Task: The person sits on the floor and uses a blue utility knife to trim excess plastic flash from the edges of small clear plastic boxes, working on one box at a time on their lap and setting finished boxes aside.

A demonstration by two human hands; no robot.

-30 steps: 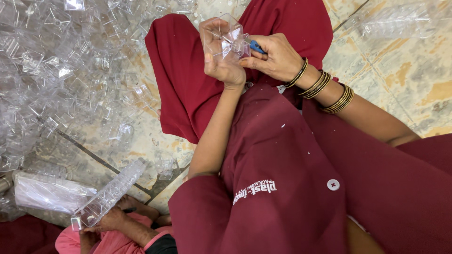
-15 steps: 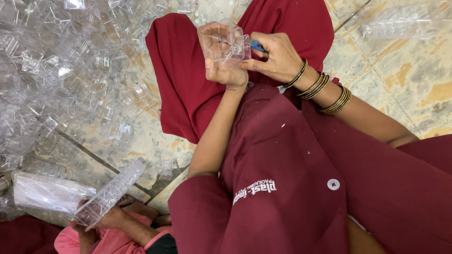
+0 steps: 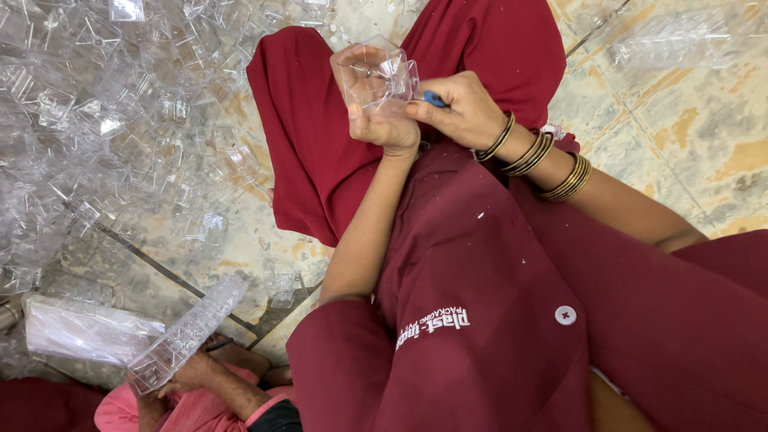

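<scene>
Clear plastic piece [image 3: 378,76] turned, still in left hand [image 3: 382,120]

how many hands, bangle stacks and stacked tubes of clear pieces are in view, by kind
Hands: 3, namely the left hand and right hand on a clear plastic piece, plus a co-worker's hand.
Bangle stacks: 3, on the right wrist.
Stacked tubes of clear pieces: 1.
Loose clear pieces on the floor: too many to count.
Total counted: 7

Clear plastic pieces [image 3: 120,120] are lying heaped on the tiled floor [image 3: 680,144]; a co-worker's hand [image 3: 188,374] is gripping a stack of clear containers [image 3: 188,332].
</scene>
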